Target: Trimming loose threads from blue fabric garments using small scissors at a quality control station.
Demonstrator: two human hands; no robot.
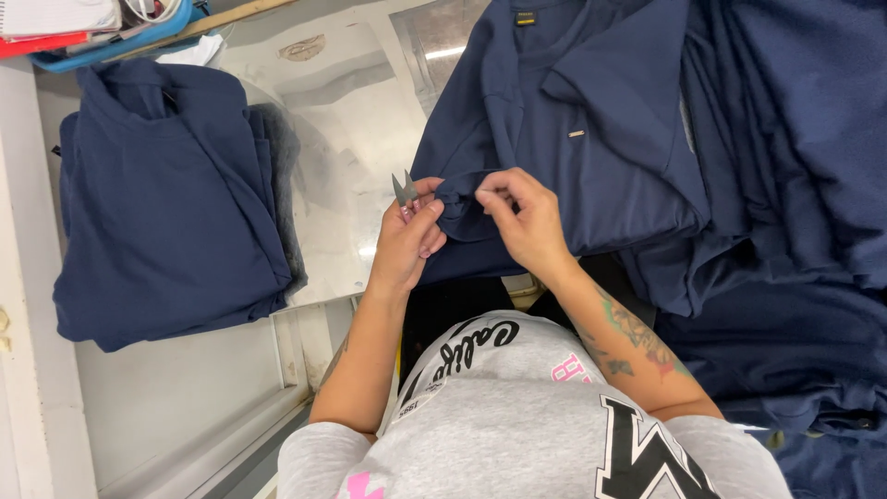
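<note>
Down on the bench (351, 139), the left hand (407, 242) has its grip closed on small grey snips (404, 189) and a cuff of the dark blue shirt (591, 120). The right hand (527, 222) pinches that cuff too. Folded blue shirts (166, 212) lie well apart.

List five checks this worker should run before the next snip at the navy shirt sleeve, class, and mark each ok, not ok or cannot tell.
1. Thread snips held firmly in left hand: ok.
2. Snip tips pointing away from fingers: ok.
3. Right hand pinching the sleeve hem: ok.
4. Loose thread in sight at the hem: cannot tell.
5. Rest of the navy shirt lying flat on the table: ok.
</note>
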